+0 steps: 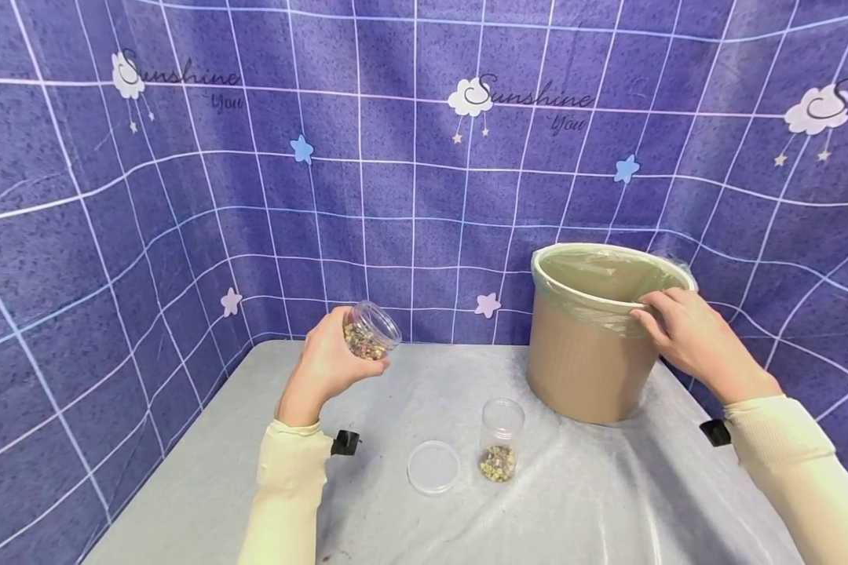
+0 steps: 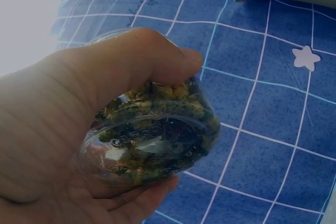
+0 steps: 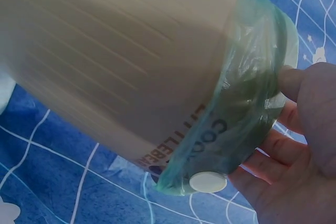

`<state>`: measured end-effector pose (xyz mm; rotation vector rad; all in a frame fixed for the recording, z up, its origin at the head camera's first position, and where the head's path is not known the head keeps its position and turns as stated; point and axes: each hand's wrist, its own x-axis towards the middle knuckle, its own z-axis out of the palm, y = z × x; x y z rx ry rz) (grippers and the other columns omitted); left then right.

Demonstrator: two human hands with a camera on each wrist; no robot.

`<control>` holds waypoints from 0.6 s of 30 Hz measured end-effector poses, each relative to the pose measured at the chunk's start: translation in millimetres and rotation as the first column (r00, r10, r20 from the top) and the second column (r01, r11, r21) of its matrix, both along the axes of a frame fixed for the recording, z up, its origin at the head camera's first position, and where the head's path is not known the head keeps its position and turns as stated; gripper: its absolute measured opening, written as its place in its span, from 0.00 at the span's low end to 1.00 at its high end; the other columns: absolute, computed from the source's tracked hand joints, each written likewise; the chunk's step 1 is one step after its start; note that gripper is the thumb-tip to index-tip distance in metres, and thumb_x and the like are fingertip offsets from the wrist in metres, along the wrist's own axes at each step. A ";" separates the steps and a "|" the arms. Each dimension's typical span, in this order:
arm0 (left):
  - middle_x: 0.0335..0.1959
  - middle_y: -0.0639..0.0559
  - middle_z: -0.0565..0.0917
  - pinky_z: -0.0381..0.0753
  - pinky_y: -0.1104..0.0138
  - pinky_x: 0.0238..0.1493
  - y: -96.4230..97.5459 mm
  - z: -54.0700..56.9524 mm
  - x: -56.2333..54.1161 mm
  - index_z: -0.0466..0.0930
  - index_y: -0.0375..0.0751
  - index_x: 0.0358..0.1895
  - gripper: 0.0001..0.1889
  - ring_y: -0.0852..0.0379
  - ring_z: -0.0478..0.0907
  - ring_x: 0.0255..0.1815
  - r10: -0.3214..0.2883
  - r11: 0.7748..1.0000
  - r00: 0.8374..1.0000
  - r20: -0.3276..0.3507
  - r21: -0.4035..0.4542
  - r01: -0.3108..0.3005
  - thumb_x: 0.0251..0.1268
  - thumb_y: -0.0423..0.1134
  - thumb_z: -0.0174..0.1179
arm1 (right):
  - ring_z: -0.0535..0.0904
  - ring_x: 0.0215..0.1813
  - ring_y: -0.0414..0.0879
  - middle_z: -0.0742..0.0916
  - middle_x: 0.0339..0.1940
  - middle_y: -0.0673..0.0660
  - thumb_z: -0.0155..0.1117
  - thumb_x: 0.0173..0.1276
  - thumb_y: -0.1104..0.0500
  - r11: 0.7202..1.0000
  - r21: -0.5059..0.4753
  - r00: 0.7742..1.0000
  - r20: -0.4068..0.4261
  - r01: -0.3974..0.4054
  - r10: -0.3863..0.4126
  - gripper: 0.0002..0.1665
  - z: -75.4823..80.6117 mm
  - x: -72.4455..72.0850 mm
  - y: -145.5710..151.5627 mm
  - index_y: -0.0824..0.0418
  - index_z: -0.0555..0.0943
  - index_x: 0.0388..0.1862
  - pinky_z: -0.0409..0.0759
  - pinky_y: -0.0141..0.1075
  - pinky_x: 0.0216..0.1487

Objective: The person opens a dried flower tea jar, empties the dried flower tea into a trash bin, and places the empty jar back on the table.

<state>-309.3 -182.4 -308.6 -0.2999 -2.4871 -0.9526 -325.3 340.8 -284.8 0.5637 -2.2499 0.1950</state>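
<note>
My left hand (image 1: 325,365) holds a clear plastic jar (image 1: 369,333) above the far left of the table, tilted with its open mouth toward the right. Dried flower buds in yellow and dark pink fill part of it. In the left wrist view the thumb and fingers wrap round the jar's side, and its clear base (image 2: 152,145) faces the camera. At the right, my right hand (image 1: 699,337) grips the rim of a beige trash bin (image 1: 586,369), thumb outside and fingers over the edge. A thin green bag (image 3: 247,61) lines the bin and folds over its rim.
A second clear jar (image 1: 502,428), lidless, stands upright on the table (image 1: 212,471) with similar dried buds at its bottom. Left of it lies a round translucent lid (image 1: 433,468). Purple-blue gridded cloth (image 1: 389,188) hangs behind and at both sides.
</note>
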 end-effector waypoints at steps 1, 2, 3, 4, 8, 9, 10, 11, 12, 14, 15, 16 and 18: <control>0.55 0.41 0.82 0.79 0.47 0.59 0.3 -0.5 -0.4 0.72 0.36 0.63 0.45 0.41 0.79 0.58 -0.001 1.000 1.000 0.000 0.000 0.001 0.38 0.47 0.83 | 0.81 0.42 0.64 0.85 0.36 0.64 0.69 0.70 0.60 1.000 0.002 1.000 -0.003 -0.001 0.001 0.09 -0.6 -0.3 0.3 0.66 0.83 0.41 0.76 0.60 0.46; 0.55 0.41 0.82 0.79 0.47 0.59 0.6 -1.0 -0.7 0.73 0.36 0.63 0.45 0.41 0.79 0.58 -0.002 1.000 1.000 0.000 0.000 0.002 0.38 0.47 0.82 | 0.81 0.41 0.64 0.85 0.36 0.64 0.69 0.69 0.60 1.000 0.003 1.000 -0.002 0.001 -0.001 0.08 -1.1 -0.5 0.6 0.65 0.83 0.41 0.76 0.60 0.46; 0.55 0.41 0.82 0.79 0.47 0.59 0.9 -1.6 -1.2 0.73 0.36 0.63 0.45 0.40 0.79 0.58 -0.001 1.000 1.000 0.000 0.000 0.001 0.37 0.47 0.82 | 0.81 0.41 0.64 0.85 0.36 0.64 0.69 0.70 0.60 1.000 0.005 1.000 -0.003 0.001 -0.001 0.08 -1.8 -0.6 0.9 0.65 0.83 0.41 0.75 0.60 0.45; 0.55 0.41 0.82 0.79 0.47 0.59 1.1 -2.0 -1.5 0.73 0.36 0.63 0.45 0.40 0.79 0.58 -0.001 1.000 1.000 0.000 0.000 0.001 0.37 0.47 0.82 | 0.81 0.41 0.64 0.85 0.36 0.64 0.69 0.70 0.60 1.000 0.006 1.000 -0.002 0.003 -0.003 0.08 -2.4 -0.8 1.3 0.65 0.83 0.41 0.75 0.61 0.45; 0.55 0.41 0.82 0.79 0.48 0.59 2.1 -2.8 -2.6 0.73 0.36 0.63 0.45 0.41 0.78 0.59 -0.007 1.000 1.000 -0.005 0.007 0.007 0.37 0.47 0.82 | 0.80 0.42 0.64 0.84 0.36 0.63 0.68 0.71 0.60 1.000 0.000 1.000 -0.010 0.006 -0.006 0.07 -5.5 -1.7 2.5 0.63 0.83 0.41 0.75 0.61 0.45; 0.56 0.41 0.82 0.79 0.48 0.59 2.2 -2.7 -2.6 0.73 0.36 0.63 0.45 0.41 0.78 0.59 -0.008 1.000 1.000 -0.006 0.009 0.008 0.37 0.47 0.82 | 0.80 0.41 0.64 0.84 0.36 0.63 0.68 0.71 0.60 1.000 -0.003 1.000 -0.018 0.004 -0.005 0.07 -6.5 -1.9 2.6 0.63 0.82 0.41 0.74 0.60 0.45; 0.56 0.41 0.82 0.79 0.48 0.59 2.1 -2.4 -2.4 0.73 0.36 0.63 0.45 0.41 0.78 0.59 -0.009 1.000 1.000 -0.007 0.010 0.009 0.37 0.47 0.82 | 0.80 0.41 0.64 0.84 0.36 0.62 0.68 0.70 0.60 1.000 -0.005 1.000 -0.025 0.004 -0.004 0.07 -7.3 -2.1 2.4 0.63 0.82 0.41 0.74 0.60 0.44; 0.56 0.41 0.82 0.79 0.48 0.59 1.8 -2.0 -2.0 0.73 0.36 0.63 0.45 0.41 0.78 0.59 -0.009 1.000 1.000 -0.008 0.014 0.009 0.37 0.47 0.82 | 0.80 0.41 0.64 0.83 0.35 0.62 0.68 0.70 0.60 1.000 -0.007 0.999 -0.033 0.002 -0.002 0.07 -8.3 -2.4 2.3 0.63 0.82 0.41 0.74 0.60 0.44; 0.56 0.41 0.82 0.79 0.48 0.59 1.0 -1.6 -1.4 0.72 0.36 0.64 0.45 0.41 0.78 0.59 -0.007 1.000 1.000 -0.007 0.016 0.008 0.37 0.47 0.82 | 0.79 0.41 0.63 0.83 0.35 0.62 0.69 0.70 0.61 1.000 -0.009 0.999 -0.040 -0.001 0.000 0.06 -9.2 -2.4 1.9 0.63 0.81 0.40 0.74 0.59 0.44; 0.56 0.41 0.81 0.79 0.47 0.59 -0.5 -0.7 0.0 0.72 0.36 0.64 0.46 0.41 0.78 0.58 -0.001 1.000 1.000 -0.007 0.021 0.001 0.37 0.47 0.83 | 0.79 0.41 0.63 0.83 0.36 0.62 0.69 0.70 0.61 1.000 -0.009 0.999 -0.049 -0.003 0.003 0.06 -10.5 -2.7 1.3 0.63 0.81 0.41 0.74 0.59 0.44; 0.56 0.41 0.81 0.79 0.47 0.59 -1.2 -0.3 0.3 0.72 0.36 0.64 0.46 0.41 0.78 0.58 0.005 1.000 1.000 -0.009 0.022 -0.005 0.37 0.47 0.83 | 0.79 0.41 0.63 0.83 0.36 0.63 0.69 0.70 0.61 1.000 -0.008 0.999 -0.051 -0.005 0.005 0.06 -10.6 -2.9 0.7 0.63 0.81 0.41 0.75 0.59 0.44; 0.56 0.41 0.81 0.79 0.47 0.59 -1.5 0.2 0.5 0.72 0.36 0.64 0.46 0.41 0.78 0.58 0.007 1.000 1.000 -0.011 0.025 -0.007 0.37 0.47 0.83 | 0.79 0.41 0.63 0.83 0.36 0.63 0.68 0.70 0.61 1.000 -0.007 0.999 -0.053 -0.005 0.005 0.07 -10.4 -3.2 0.1 0.63 0.81 0.41 0.75 0.59 0.44; 0.56 0.41 0.81 0.79 0.47 0.59 -1.0 0.6 0.2 0.72 0.36 0.64 0.46 0.41 0.78 0.59 0.004 1.000 1.000 -0.015 0.027 -0.003 0.37 0.47 0.82 | 0.79 0.41 0.64 0.83 0.36 0.63 0.68 0.70 0.61 1.000 -0.011 0.998 -0.059 -0.002 0.001 0.07 -9.4 -3.5 -0.5 0.63 0.81 0.41 0.74 0.59 0.45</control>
